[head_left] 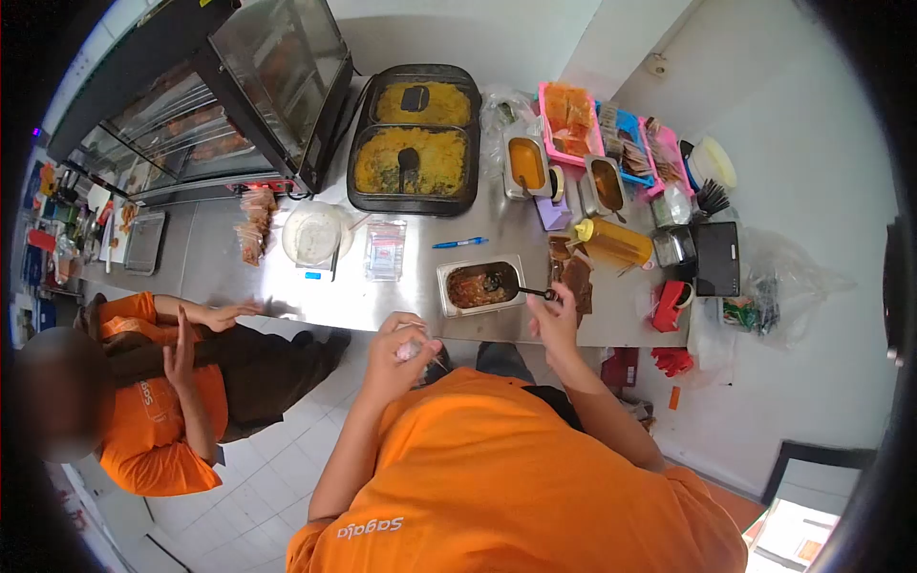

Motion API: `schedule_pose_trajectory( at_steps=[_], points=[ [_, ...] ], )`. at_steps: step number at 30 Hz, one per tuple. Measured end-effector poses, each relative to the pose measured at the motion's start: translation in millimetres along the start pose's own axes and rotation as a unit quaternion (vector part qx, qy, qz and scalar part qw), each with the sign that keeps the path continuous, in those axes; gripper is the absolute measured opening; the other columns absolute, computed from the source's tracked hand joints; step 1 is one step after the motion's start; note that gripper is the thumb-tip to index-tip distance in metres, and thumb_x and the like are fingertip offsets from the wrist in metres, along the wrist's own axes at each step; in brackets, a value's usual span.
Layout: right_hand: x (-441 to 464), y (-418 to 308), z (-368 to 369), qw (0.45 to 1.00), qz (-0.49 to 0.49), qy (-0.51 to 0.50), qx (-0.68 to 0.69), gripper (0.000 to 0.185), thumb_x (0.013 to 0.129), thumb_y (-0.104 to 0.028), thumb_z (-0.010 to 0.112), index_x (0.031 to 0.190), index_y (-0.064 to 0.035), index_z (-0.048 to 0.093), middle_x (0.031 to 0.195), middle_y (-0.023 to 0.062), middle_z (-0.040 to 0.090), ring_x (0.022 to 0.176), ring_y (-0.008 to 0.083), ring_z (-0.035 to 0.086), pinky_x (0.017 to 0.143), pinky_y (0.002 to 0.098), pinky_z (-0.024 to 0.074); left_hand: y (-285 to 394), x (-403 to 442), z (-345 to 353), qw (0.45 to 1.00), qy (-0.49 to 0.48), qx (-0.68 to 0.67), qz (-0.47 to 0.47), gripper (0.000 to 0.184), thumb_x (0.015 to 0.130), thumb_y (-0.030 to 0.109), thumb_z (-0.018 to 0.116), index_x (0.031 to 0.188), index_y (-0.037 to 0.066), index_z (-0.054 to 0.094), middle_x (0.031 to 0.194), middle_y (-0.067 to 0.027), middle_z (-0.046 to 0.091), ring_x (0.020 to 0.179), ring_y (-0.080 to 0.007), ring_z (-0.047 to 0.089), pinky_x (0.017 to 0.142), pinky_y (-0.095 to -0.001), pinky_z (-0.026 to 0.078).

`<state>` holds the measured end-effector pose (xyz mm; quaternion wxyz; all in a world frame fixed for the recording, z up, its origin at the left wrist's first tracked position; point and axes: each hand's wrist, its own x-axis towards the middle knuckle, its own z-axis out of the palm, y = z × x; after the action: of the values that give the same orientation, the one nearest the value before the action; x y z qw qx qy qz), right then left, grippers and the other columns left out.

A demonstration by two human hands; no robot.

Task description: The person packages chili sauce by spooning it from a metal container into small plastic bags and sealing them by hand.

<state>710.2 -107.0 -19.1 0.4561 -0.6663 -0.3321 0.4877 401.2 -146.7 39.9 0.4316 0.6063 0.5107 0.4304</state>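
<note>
My right hand (561, 323) is closed around the handle of a black ladle (526, 289). The ladle's head rests in a steel food pan (482, 311) of chunky reddish-brown sauce (468, 289), at the front edge of the counter. My left hand (390, 359) is closed near my body, left of the pan. In its fingers is a small clear plastic bag (409, 350) with something pinkish-white in it; the exact contents cannot be made out. Behind the pan lies a blue pen (460, 243). Brown packets (576, 279) lie just right of the pan, near the ladle.
A two-part black pan (360, 199) of yellow food, a kitchen scale (315, 273) bearing a white bowl, and a glass display warmer (258, 143) stand behind and left. Sauce pans, a yellow squeeze bottle (614, 243) and baskets crowd the right. Another person (162, 401) in orange stands left, hands raised.
</note>
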Motion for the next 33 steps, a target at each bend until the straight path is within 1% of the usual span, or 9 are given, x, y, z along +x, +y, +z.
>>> schedule_pose_trajectory(
  at_steps=[7, 12, 17, 21, 24, 28, 31, 32, 33],
  points=[
    [53, 13, 32, 0.894, -0.335, -0.015, -0.299, 0.015, 0.098, -0.016, 0.072, 0.106, -0.0028, 0.072, 0.095, 0.0158, 0.071, 0.085, 0.0319, 0.072, 0.076, 0.0422, 0.0583, -14, -2, 7, 0.997, 0.006, -0.004, -0.082, 0.016, 0.090, 0.010, 0.083, 0.085, 0.003, 0.069, 0.128, -0.0195, 0.066, 0.128, -0.0311, 0.062, 0.101, -0.0393, 0.048],
    [42, 0, 31, 0.846, -0.377, -0.079, -0.370, 0.019, 0.094, -0.012, 0.069, 0.113, -0.0070, 0.071, 0.098, 0.0152, 0.072, 0.098, 0.0359, 0.071, 0.085, 0.0472, 0.0586, -25, 6, 30, 0.988, -0.026, -0.004, -0.151, 0.015, 0.092, 0.014, 0.082, 0.093, 0.005, 0.069, 0.147, -0.0281, 0.059, 0.147, -0.0384, 0.051, 0.110, -0.0438, 0.045],
    [44, 31, 35, 0.789, -0.419, -0.177, -0.414, 0.025, 0.091, -0.010, 0.069, 0.116, -0.0080, 0.071, 0.101, 0.0139, 0.073, 0.102, 0.0347, 0.070, 0.091, 0.0460, 0.0581, -35, 17, 48, 0.983, -0.039, -0.017, -0.177, 0.014, 0.095, 0.014, 0.079, 0.097, 0.006, 0.068, 0.152, -0.0279, 0.056, 0.148, -0.0380, 0.050, 0.110, -0.0432, 0.046],
    [25, 1, 32, 0.899, -0.353, -0.130, -0.226, 0.013, 0.097, -0.010, 0.067, 0.107, -0.0036, 0.073, 0.106, 0.0173, 0.074, 0.103, 0.0393, 0.069, 0.092, 0.0470, 0.0566, -33, 27, 48, 0.987, -0.033, -0.027, -0.155, 0.012, 0.097, 0.011, 0.078, 0.096, 0.005, 0.067, 0.142, -0.0217, 0.062, 0.139, -0.0326, 0.056, 0.104, -0.0406, 0.048],
    [27, 8, 23, 0.858, -0.356, -0.103, -0.357, 0.013, 0.099, -0.013, 0.068, 0.105, -0.0034, 0.074, 0.110, 0.0193, 0.073, 0.106, 0.0390, 0.069, 0.093, 0.0474, 0.0560, -31, 33, 49, 0.986, -0.030, -0.049, -0.155, 0.011, 0.098, 0.009, 0.076, 0.095, 0.005, 0.066, 0.133, -0.0152, 0.065, 0.124, -0.0241, 0.061, 0.098, -0.0356, 0.050],
    [18, 18, 40, 0.912, -0.294, -0.103, -0.267, 0.017, 0.100, -0.017, 0.069, 0.105, -0.0014, 0.075, 0.102, 0.0218, 0.074, 0.096, 0.0399, 0.071, 0.084, 0.0490, 0.0562, -23, 32, 46, 0.969, -0.058, -0.116, -0.209, 0.011, 0.099, 0.007, 0.075, 0.102, 0.005, 0.064, 0.129, -0.0085, 0.067, 0.107, -0.0128, 0.062, 0.087, -0.0271, 0.050],
    [14, 13, 45, 0.954, -0.207, -0.101, -0.193, 0.020, 0.102, -0.019, 0.068, 0.104, 0.0000, 0.075, 0.092, 0.0215, 0.073, 0.083, 0.0409, 0.071, 0.074, 0.0477, 0.0555, -20, 31, 46, 0.986, -0.041, -0.073, -0.142, 0.030, 0.098, 0.004, 0.075, 0.122, 0.008, 0.058, 0.127, -0.0085, 0.068, 0.099, -0.0101, 0.062, 0.081, -0.0252, 0.050],
    [17, 18, 46, 0.958, -0.204, -0.075, -0.185, 0.020, 0.103, -0.019, 0.067, 0.105, -0.0005, 0.075, 0.086, 0.0195, 0.074, 0.077, 0.0405, 0.071, 0.070, 0.0454, 0.0550, -21, 28, 46, 0.968, -0.015, -0.145, -0.203, 0.055, 0.095, 0.000, 0.076, 0.140, 0.009, 0.045, 0.128, -0.0121, 0.068, 0.097, -0.0108, 0.062, 0.076, -0.0254, 0.050],
    [21, 21, 47, 0.962, -0.202, -0.050, -0.177, 0.019, 0.104, -0.018, 0.067, 0.105, -0.0010, 0.075, 0.080, 0.0175, 0.074, 0.071, 0.0400, 0.071, 0.065, 0.0431, 0.0546, -22, 27, 45, 0.968, -0.010, -0.151, -0.198, 0.059, 0.094, -0.001, 0.076, 0.142, 0.009, 0.043, 0.129, -0.0134, 0.068, 0.097, -0.0111, 0.062, 0.075, -0.0250, 0.050]
  ],
)
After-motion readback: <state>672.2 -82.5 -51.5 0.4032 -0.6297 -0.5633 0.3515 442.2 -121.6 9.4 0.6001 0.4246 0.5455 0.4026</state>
